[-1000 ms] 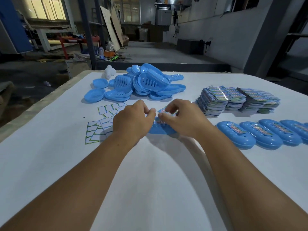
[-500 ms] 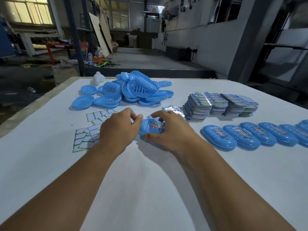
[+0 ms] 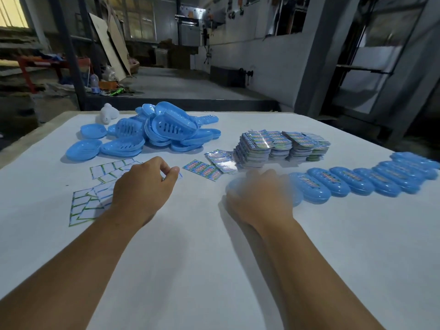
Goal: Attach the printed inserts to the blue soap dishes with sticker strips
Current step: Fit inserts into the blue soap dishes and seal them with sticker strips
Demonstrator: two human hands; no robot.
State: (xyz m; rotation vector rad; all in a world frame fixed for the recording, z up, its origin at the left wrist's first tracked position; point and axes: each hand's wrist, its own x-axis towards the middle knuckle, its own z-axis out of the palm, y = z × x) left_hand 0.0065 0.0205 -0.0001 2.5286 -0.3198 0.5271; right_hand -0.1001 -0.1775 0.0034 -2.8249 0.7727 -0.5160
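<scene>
Lying blurred under right hand [image 3: 259, 198] fingers [image 3: 273, 179]: soap dish [image 3: 234, 184]

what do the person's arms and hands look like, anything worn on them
Both forearms are bare right up to the bottom edge of the frame: no sleeves, gloves, watch, rings or bands show. The left hand is sharp, with short nails. The right hand is smeared by motion blur, so its finer details cannot be told.

Glossy blue plastic soap dishes [image 3: 316, 190], shiny, probably laminated inserts [image 3: 221, 160], matt white table [image 3: 190, 258].
</scene>
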